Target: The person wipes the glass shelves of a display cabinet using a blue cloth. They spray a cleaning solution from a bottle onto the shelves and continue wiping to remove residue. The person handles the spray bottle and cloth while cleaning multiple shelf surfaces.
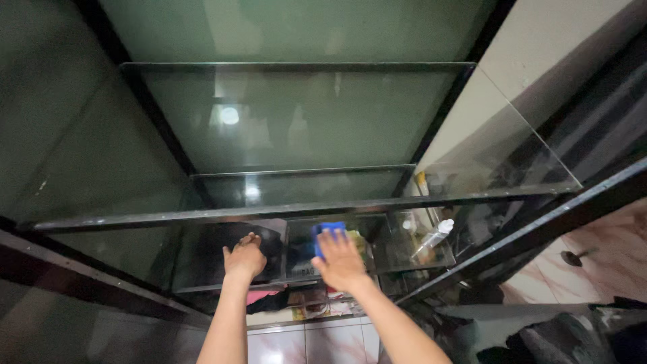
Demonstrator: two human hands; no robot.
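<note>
A small blue cleaning cloth [329,231] lies pressed flat on the lower clear glass shelf [216,266] of a black-framed glass display cabinet [539,232]. The right hand [340,259] covers the cloth, fingers spread. The left hand [245,257] rests flat and empty on the same shelf, just beside. A clear plastic spray bottle [433,240] lies farther right.

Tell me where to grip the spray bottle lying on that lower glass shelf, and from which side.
Probably grip the spray bottle around its clear body, coming from above at the open front. It lies tilted on the lower glass shelf, white nozzle toward the back, so the body is the nearer, wider part. The right hand is closest.
</note>
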